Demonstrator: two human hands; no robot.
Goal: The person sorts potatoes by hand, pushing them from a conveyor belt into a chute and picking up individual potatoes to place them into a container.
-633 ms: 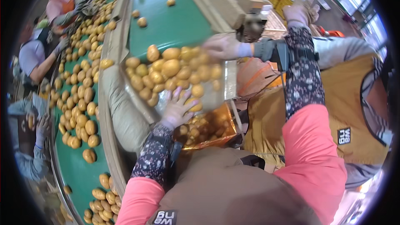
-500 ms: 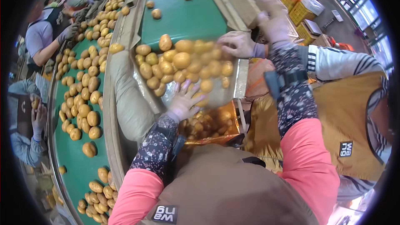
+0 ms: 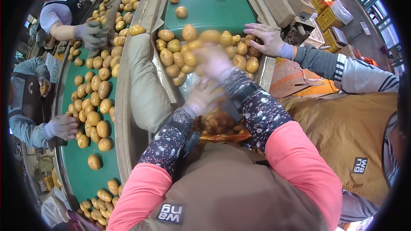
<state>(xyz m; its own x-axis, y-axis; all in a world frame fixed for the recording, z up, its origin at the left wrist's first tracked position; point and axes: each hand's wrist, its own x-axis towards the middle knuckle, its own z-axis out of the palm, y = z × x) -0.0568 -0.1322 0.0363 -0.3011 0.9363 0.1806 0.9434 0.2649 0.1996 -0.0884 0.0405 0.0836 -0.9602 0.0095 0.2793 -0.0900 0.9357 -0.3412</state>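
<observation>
A pile of potatoes (image 3: 174, 59) lies at the foot of the green belt (image 3: 205, 10), on a metal chute (image 3: 186, 87). My right hand (image 3: 212, 61) is over the middle of the pile, smeared by motion, its fingers unclear. Lower on the chute, my left hand (image 3: 202, 96) is stretched out with its fingers apart, below the pile; no potato shows in its grasp. Under my wrists an orange-edged container (image 3: 227, 137) holds more potatoes, partly hidden by my right forearm. A co-worker's gloved hand (image 3: 266, 39) lies open at the pile's right edge.
A second green belt (image 3: 81, 169) carrying many potatoes runs along the left, where co-workers' gloved hands (image 3: 92, 35) work. A grey padded cover (image 3: 147, 85) separates it from the chute. Yellow crates (image 3: 329, 42) stand at far right, beyond a co-worker in a brown apron (image 3: 342, 132).
My right hand has swung left and down from the machine side onto the pile. My left hand stays low on the chute. The co-worker's hand at right has moved off the potatoes to their edge.
</observation>
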